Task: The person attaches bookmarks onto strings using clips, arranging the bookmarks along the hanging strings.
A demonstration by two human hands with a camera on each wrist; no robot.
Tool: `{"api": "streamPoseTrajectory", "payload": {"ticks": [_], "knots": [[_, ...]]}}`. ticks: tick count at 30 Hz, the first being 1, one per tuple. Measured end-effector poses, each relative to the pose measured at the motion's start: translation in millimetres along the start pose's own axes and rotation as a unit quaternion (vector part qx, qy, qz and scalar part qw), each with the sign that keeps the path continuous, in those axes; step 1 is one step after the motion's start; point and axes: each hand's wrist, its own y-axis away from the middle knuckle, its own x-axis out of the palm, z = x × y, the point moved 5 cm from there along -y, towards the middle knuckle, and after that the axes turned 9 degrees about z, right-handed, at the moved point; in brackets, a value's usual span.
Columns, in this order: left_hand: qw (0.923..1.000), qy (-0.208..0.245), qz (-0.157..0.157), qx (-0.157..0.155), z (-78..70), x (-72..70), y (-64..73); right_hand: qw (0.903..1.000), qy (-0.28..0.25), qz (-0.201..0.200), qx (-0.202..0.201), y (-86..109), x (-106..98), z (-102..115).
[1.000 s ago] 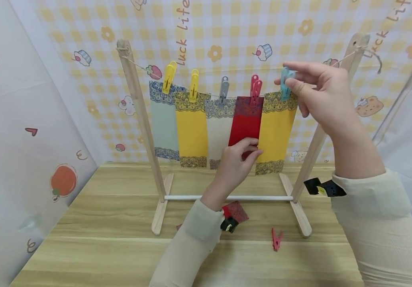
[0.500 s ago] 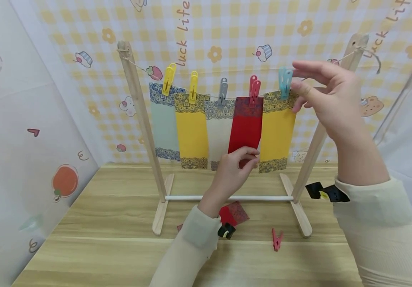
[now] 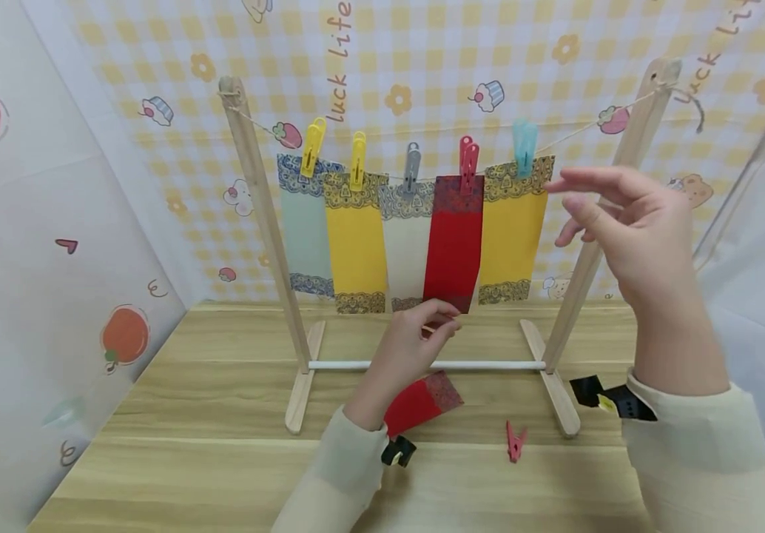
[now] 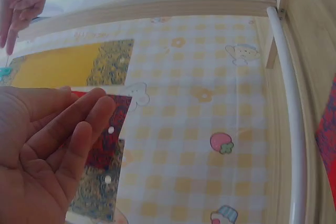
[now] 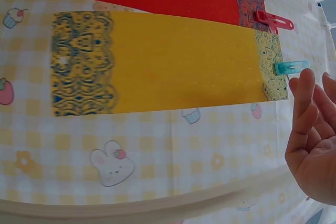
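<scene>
Strips with patterned ends hang from a string by clothespins. At the right end, a yellow strip point(image 3: 512, 233) hangs from a light blue clothespin point(image 3: 524, 148). Beside it, a red strip point(image 3: 456, 240) hangs from a red clothespin point(image 3: 468, 166). My right hand point(image 3: 645, 229), fingers loosely bent, is just right of the yellow strip's top edge and holds nothing. In the right wrist view, its fingertips appear close to the light blue clothespin point(image 5: 292, 67). My left hand point(image 3: 409, 344) is at the red strip's lower end, fingers loosely bent; I see nothing gripped, though contact is unclear.
A pale green strip point(image 3: 305, 229), another yellow strip point(image 3: 356, 244) and a cream strip point(image 3: 405, 252) hang farther left. Wooden posts point(image 3: 259, 207) and a white rod point(image 3: 489, 366) form the stand. On the table lie another red strip point(image 3: 422, 403) and a loose red clothespin point(image 3: 515, 442).
My right hand has let go of the light blue clothespin and moved right and down. My left hand has moved down and left from beside the yellow strip to the red strip's bottom.
</scene>
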Motion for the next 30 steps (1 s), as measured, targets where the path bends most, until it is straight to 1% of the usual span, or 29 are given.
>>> {"api": "streamPoseTrajectory", "payload": {"ticks": [4,6,8,10,12,15,17,19,20,22,26,30], "knots": [[0.9992,-0.008,0.015,-0.037,12.1,-3.2,13.9,0.997,0.066,0.02,0.033,22.4,-1.2,-11.6],[0.9985,-0.009,0.019,-0.05,18.4,-5.7,20.5,0.9921,0.108,0.033,0.055,32.9,-2.3,-20.2],[0.9978,-0.008,0.02,-0.063,25.0,-8.0,27.3,0.9847,0.147,0.046,0.083,44.0,-4.0,-30.6],[0.9969,-0.008,0.02,-0.075,31.5,-10.3,33.6,0.9817,0.146,0.061,0.106,55.0,-6.1,-42.2],[0.9961,-0.011,0.019,-0.086,37.6,-12.6,39.0,0.9742,0.162,0.073,0.139,66.1,-8.4,-53.6],[0.9946,-0.018,0.014,-0.101,45.7,-15.6,46.7,0.9705,0.144,0.094,0.169,81.2,-11.9,-71.2],[0.9936,-0.021,0.012,-0.111,50.7,-17.3,51.7,0.9617,0.166,0.106,0.19,90.4,-13.0,-81.8],[0.9924,-0.018,0.01,-0.121,55.7,-18.4,56.1,0.9571,0.167,0.122,0.203,98.7,-13.2,-92.0],[0.9919,-0.015,0.01,-0.125,57.9,-18.9,57.9,0.9533,0.172,0.13,0.212,102.8,-13.4,-96.2],[0.991,-0.013,0.01,-0.133,62.6,-19.4,61.2,0.94,0.199,0.144,0.237,110.7,-14.1,-103.6],[0.9886,-0.017,0.011,-0.149,71.3,-19.2,67.8,0.9114,0.222,0.189,0.29,126.5,-16.1,-116.7],[0.9842,-0.022,0.008,-0.175,79.1,-19.4,77.4,0.8828,0.216,0.242,0.34,139.8,-13.5,-129.1]]}}
